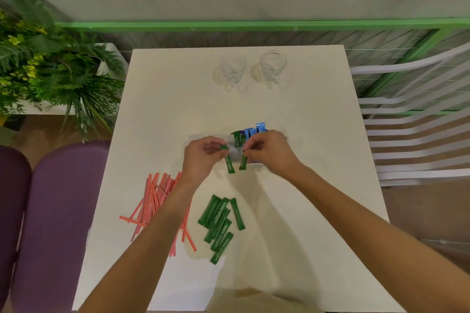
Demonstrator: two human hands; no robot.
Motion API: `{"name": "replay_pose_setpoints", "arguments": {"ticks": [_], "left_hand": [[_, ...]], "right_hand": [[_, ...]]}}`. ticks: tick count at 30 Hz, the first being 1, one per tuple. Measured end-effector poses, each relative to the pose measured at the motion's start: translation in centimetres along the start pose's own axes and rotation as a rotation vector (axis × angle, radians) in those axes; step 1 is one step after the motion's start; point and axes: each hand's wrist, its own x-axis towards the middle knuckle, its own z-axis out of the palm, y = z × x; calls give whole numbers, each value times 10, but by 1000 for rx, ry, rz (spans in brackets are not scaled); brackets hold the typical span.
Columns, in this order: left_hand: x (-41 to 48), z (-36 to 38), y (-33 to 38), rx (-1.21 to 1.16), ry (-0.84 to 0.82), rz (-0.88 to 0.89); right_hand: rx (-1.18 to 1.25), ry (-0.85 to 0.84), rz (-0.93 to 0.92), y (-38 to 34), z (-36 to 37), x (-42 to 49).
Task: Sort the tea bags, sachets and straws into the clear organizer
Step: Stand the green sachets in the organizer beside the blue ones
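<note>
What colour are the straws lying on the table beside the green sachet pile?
The straws are red with thin white stripes; the head view, the only one, shows them.

Green sachets (220,226), red-striped straws (157,201)

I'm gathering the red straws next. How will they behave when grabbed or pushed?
The straws look thin and long, so probably light and a little bendy. On the smooth table they may roll or skid if pushed sideways. They lie crisscrossed in a loose pile, so a handful would likely come up untidily.
</note>
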Motion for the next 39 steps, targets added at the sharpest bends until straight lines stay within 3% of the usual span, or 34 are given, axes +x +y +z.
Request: {"name": "replay_pose_setpoints", "arguments": {"ticks": [12, 26, 34, 39], "left_hand": [[66, 13, 15, 414, -34, 211], [81, 19, -2, 597, -130, 191], [78, 10, -8, 613, -75, 276], [48, -8, -15, 483, 75, 307]], "right_hand": [[-314, -84, -45, -15, 1, 69], [-774, -132, -40, -6, 11, 88], [-806, -112, -81, -5, 7, 85], [-640, 9, -212, -9, -2, 67]]}}
